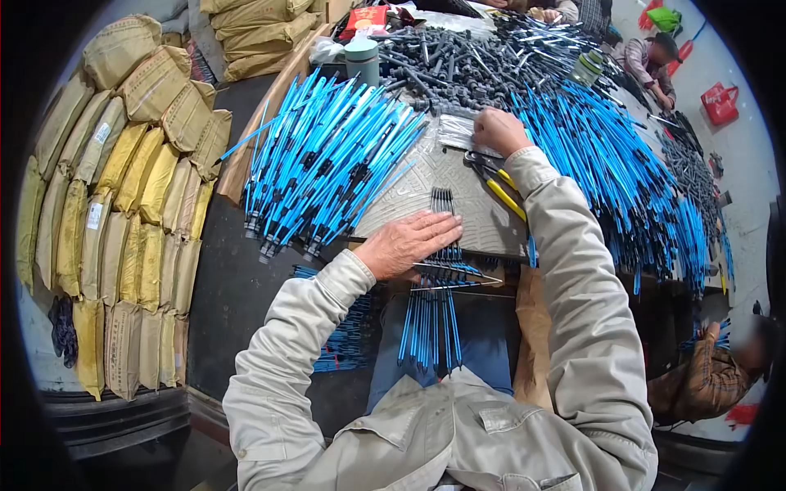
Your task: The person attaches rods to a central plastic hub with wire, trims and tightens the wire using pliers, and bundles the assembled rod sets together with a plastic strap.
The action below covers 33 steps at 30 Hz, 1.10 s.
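Note:
My left hand lies flat with its fingers stretched out across a bundle of thin blue and black rods. The bundle crosses the table's front edge, its dark tips on the tabletop and its blue ends over my lap. My right hand is closed, fingers curled down at the right end of a stack of thin white strips. What its fingertips hold is hidden. Just below that hand lie yellow-handled pliers, partly covered by my right sleeve.
Blue rods pile up at left and right. Black fittings heap at the back, beside a pale green cup. Stacked paper sacks line the left wall. A co-worker sits at lower right; others work at the far side.

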Tool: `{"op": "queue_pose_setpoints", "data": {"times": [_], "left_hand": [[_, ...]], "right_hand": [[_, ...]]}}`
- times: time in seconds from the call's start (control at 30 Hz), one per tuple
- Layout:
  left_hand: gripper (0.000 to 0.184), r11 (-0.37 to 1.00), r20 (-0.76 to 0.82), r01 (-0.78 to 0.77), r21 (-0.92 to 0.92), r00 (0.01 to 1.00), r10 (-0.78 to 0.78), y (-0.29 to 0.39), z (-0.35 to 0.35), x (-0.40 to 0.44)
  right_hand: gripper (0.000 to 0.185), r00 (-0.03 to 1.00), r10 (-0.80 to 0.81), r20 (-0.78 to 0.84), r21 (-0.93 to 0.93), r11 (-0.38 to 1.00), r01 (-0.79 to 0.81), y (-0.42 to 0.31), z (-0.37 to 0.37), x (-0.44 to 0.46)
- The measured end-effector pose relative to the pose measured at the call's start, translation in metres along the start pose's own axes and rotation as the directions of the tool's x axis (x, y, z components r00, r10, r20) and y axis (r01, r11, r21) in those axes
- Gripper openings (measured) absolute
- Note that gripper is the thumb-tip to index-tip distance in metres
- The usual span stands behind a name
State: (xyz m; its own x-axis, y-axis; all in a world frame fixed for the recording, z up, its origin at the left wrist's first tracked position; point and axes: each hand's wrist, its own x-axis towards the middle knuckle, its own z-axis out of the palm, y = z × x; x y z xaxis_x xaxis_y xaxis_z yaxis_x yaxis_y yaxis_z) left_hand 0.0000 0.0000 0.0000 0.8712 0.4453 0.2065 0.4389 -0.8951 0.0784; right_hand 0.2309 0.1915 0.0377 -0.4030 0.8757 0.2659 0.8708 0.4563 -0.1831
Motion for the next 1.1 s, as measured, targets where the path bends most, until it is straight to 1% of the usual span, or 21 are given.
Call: {"op": "queue_pose_setpoints", "data": {"times": [0.1,0.13,0.23,0.33,0.4,0.43,0.47,0.5,0.57,0.6,0.63,0.67,0.7,0.8,0.83,0.9,0.93,0.97,1.03,1.1], "left_hand": [[0.105,1.000,-0.105,-0.011,0.012,0.994,0.013,-0.003,0.007,-0.001],[0.105,1.000,-0.100,-0.006,0.008,0.995,0.007,-0.004,0.009,-0.004],[0.102,0.991,-0.079,0.013,-0.136,0.997,-0.024,-0.001,0.002,-0.004],[0.101,0.993,-0.071,0.009,-0.114,0.997,-0.017,0.001,-0.002,-0.002],[0.101,0.995,-0.062,0.014,-0.097,0.998,-0.020,0.000,-0.005,-0.003],[0.100,0.996,-0.062,0.017,-0.089,0.998,-0.023,-0.001,-0.005,-0.002],[0.100,0.996,-0.058,0.019,-0.086,0.998,-0.024,-0.001,-0.004,-0.001],[0.100,0.996,-0.052,0.020,-0.086,0.998,-0.025,0.000,-0.002,-0.003],[0.100,0.994,-0.049,0.022,-0.104,0.998,-0.027,-0.001,-0.001,-0.004],[0.100,0.993,-0.056,0.020,-0.114,0.998,-0.026,-0.001,-0.001,-0.003],[0.100,0.992,-0.064,0.014,-0.123,0.998,-0.022,0.000,-0.001,-0.002],[0.100,0.992,-0.059,0.007,-0.129,0.998,-0.015,0.000,-0.001,-0.001],[0.100,0.991,-0.057,0.008,-0.133,0.998,-0.015,0.001,-0.002,-0.001],[0.100,0.991,-0.049,0.009,-0.136,0.999,-0.016,0.000,-0.004,-0.002],[0.100,0.992,-0.069,-0.002,-0.130,0.998,-0.007,0.001,-0.004,-0.002],[0.101,0.993,-0.116,-0.018,-0.116,0.993,0.005,0.000,-0.004,0.000],[0.101,0.993,-0.114,-0.020,-0.118,0.993,0.006,-0.001,-0.003,0.000],[0.101,0.990,-0.087,-0.012,-0.139,0.996,0.000,-0.002,-0.003,-0.001],[0.101,0.984,-0.028,0.006,-0.178,1.000,-0.011,-0.001,-0.009,0.000],[0.102,0.980,-0.018,0.001,-0.198,1.000,-0.004,-0.002,-0.008,0.002]], "right_hand": [[0.011,0.994,-0.030,0.105,-0.138,0.989,0.044,0.002,0.004,0.007],[0.011,0.993,-0.032,0.110,-0.131,0.990,0.046,0.003,0.007,0.008],[0.012,0.999,-0.019,0.045,-0.108,0.994,0.023,0.007,-0.001,0.002],[0.013,1.000,0.023,0.008,-0.142,0.990,-0.022,0.005,-0.003,-0.003],[0.013,0.999,0.037,-0.013,-0.150,0.988,-0.038,-0.008,-0.009,-0.005],[0.011,0.998,0.017,-0.064,0.038,0.999,-0.014,-0.017,-0.016,-0.012],[0.009,0.993,0.012,-0.114,0.226,0.974,0.014,-0.026,-0.021,-0.023],[0.008,0.986,0.021,-0.163,0.404,0.913,0.047,-0.037,-0.023,-0.038],[0.009,0.989,-0.129,-0.074,0.636,0.758,0.146,-0.058,-0.018,-0.077],[0.009,0.991,-0.119,-0.068,0.640,0.757,0.134,-0.063,-0.016,-0.095],[0.011,0.979,-0.206,0.004,0.463,0.868,0.181,-0.067,-0.014,-0.111],[0.014,0.957,-0.276,0.093,0.268,0.932,0.243,-0.067,-0.014,-0.121],[0.014,0.959,-0.268,0.093,0.269,0.934,0.235,-0.063,-0.012,-0.126],[0.024,0.996,-0.083,0.013,0.114,0.990,0.081,-0.046,-0.009,-0.139],[0.024,0.997,-0.077,0.010,0.116,0.990,0.076,-0.045,-0.010,-0.141],[0.027,0.992,-0.126,-0.014,0.156,0.980,0.127,-0.043,-0.012,-0.143],[0.029,0.989,-0.149,-0.023,0.177,0.973,0.151,-0.041,-0.012,-0.145],[0.029,0.989,-0.144,-0.022,0.179,0.973,0.145,-0.041,-0.011,-0.145],[0.027,0.981,-0.182,-0.063,0.140,0.972,0.190,-0.044,-0.008,-0.141],[0.026,0.975,-0.204,-0.085,0.127,0.969,0.213,-0.046,-0.008,-0.140]]}}
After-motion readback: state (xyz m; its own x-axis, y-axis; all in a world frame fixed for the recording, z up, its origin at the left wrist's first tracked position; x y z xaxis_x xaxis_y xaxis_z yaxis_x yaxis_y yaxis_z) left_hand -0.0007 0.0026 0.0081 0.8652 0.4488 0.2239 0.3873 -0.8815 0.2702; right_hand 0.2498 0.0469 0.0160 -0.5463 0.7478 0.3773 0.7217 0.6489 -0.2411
